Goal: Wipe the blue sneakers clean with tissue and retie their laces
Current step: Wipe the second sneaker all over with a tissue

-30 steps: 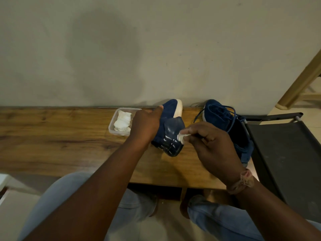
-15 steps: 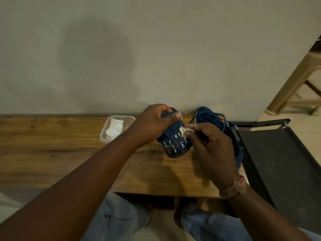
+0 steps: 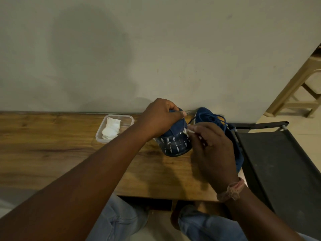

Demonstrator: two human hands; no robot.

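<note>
My left hand [image 3: 160, 117] grips a blue sneaker [image 3: 175, 143] from above, holding it tipped on the wooden table [image 3: 52, 150] so its dark, white-marked sole faces me. My right hand [image 3: 211, 150] pinches a small wad of white tissue [image 3: 188, 131] against the right edge of that sole. The second blue sneaker [image 3: 213, 119] lies behind my right hand, its blue laces loose; most of it is hidden by the hand.
A clear plastic tub [image 3: 128, 119] with more white tissue [image 3: 111, 128] sits on the table left of the sneakers. A dark fabric chair [image 3: 281, 164] stands at the table's right end, a beige stool [image 3: 295, 91] beyond it. The wall runs along the table's back edge.
My left hand has shifted from the sneaker's side to over its top, tipping the sole more toward me. My right hand with the tissue stays at the sole's right edge.
</note>
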